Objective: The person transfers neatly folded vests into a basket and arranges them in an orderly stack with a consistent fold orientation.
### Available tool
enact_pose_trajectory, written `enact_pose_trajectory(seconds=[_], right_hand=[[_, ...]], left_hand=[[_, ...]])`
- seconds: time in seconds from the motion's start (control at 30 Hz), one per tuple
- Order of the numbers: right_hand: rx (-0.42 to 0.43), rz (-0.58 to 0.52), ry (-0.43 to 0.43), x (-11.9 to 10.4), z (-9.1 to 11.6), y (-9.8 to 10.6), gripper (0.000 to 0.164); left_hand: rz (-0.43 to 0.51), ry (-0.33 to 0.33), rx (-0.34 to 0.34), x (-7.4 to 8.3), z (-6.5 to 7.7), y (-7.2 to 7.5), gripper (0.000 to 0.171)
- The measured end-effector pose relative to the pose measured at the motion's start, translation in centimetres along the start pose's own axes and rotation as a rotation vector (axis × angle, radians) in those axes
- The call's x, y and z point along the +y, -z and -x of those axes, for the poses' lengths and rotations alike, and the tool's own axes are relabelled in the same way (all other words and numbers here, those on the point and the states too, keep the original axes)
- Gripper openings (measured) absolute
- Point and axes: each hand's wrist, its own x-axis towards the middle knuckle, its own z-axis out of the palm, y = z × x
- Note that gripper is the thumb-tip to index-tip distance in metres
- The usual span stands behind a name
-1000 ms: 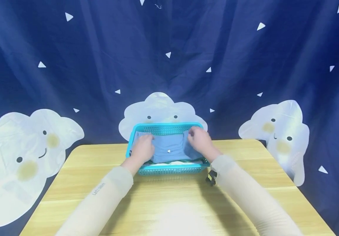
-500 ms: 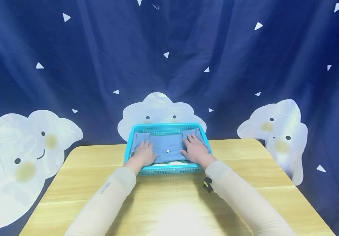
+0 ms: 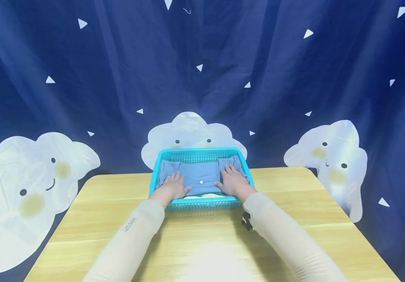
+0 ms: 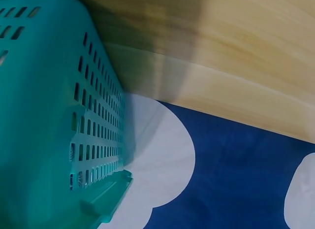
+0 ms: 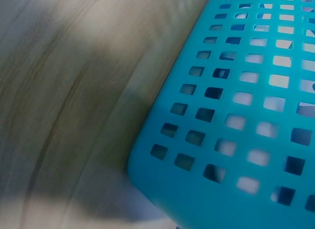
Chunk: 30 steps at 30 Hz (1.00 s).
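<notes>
A turquoise plastic basket [image 3: 202, 203] with perforated walls stands at the table's far edge. Inside lies a folded blue garment [image 3: 199, 172] with a small white mark near its front, over some white and green cloth. My left hand [image 3: 174, 188] rests on the garment's left part, fingers spread. On the right part my right hand [image 3: 233, 181] lies with its fingers extended. Neither hand shows in the wrist views; the left one has the basket's side wall [image 4: 98, 115], the right one its perforated wall [image 5: 221, 106].
The light wooden table [image 3: 202, 239] extends in front of the basket and to both sides. Behind it hangs a dark blue curtain [image 3: 174, 58] with white triangles and smiling clouds. A black strap piece [image 3: 246, 221] hangs at the right wrist.
A second ago the fingers were bent at the garment's two sides. Both hands have since flattened onto it, moving slightly toward me. The garment now sits spread to both basket ends.
</notes>
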Motion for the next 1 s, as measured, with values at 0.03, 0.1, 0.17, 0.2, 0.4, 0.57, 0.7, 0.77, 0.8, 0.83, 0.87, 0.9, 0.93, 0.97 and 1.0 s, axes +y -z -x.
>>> enact_pose_trajectory(seconds=[0.03, 0.1, 0.17, 0.2, 0.4, 0.57, 0.7, 0.77, 0.8, 0.83, 0.87, 0.9, 0.93, 0.97, 1.0], right_hand=[[0.000, 0.002, 0.000, 0.01, 0.00, -0.02, 0.076], [0.002, 0.003, 0.000, -0.01, -0.01, -0.04, 0.077], [0.002, 0.004, -0.003, -0.03, -0.09, -0.08, 0.077], [0.003, 0.004, -0.003, -0.04, -0.14, -0.12, 0.077], [0.003, 0.007, 0.000, -0.11, -0.57, -0.53, 0.076], [-0.001, 0.005, -0.005, -0.14, -0.64, -0.63, 0.075], [0.013, -0.004, -0.002, -0.10, -0.59, -0.35, 0.073], [0.020, -0.005, -0.007, -0.07, -0.55, -0.18, 0.072], [0.028, -0.006, -0.007, -0.05, -0.52, -0.11, 0.071], [0.029, -0.004, -0.011, -0.04, -0.51, -0.04, 0.071], [0.034, -0.006, -0.012, -0.05, -0.48, 0.03, 0.070], [0.037, -0.006, -0.011, -0.04, -0.46, 0.09, 0.070], [0.038, -0.007, -0.011, -0.05, -0.44, 0.13, 0.069], [0.044, -0.011, -0.007, -0.06, -0.44, 0.17, 0.069], [0.049, -0.014, -0.004, -0.07, -0.45, 0.19, 0.069]], left_hand=[[0.002, 0.001, -0.004, 0.01, 0.00, 0.02, 0.074], [0.001, 0.001, -0.009, -0.01, 0.01, 0.09, 0.073], [0.003, 0.001, -0.012, -0.04, 0.08, 0.21, 0.073], [0.006, 0.001, -0.014, -0.07, 0.10, 0.27, 0.072], [0.005, 0.009, -0.020, -0.33, 0.18, 0.21, 0.072], [0.009, 0.006, -0.015, -0.42, 0.11, -0.08, 0.074], [0.016, 0.006, 0.012, -0.33, 0.00, -0.13, 0.073], [0.024, 0.001, 0.037, -0.25, -0.08, -0.13, 0.073], [0.028, -0.002, 0.050, -0.22, -0.11, -0.11, 0.072], [0.034, -0.005, 0.063, -0.19, -0.10, -0.07, 0.071], [0.043, -0.007, 0.073, -0.14, -0.09, 0.00, 0.071], [0.049, -0.009, 0.081, -0.10, -0.04, 0.08, 0.070], [0.053, -0.009, 0.088, -0.04, 0.04, 0.16, 0.069], [0.057, -0.006, 0.093, 0.01, 0.12, 0.24, 0.069], [0.064, -0.004, 0.099, 0.06, 0.21, 0.32, 0.068]])
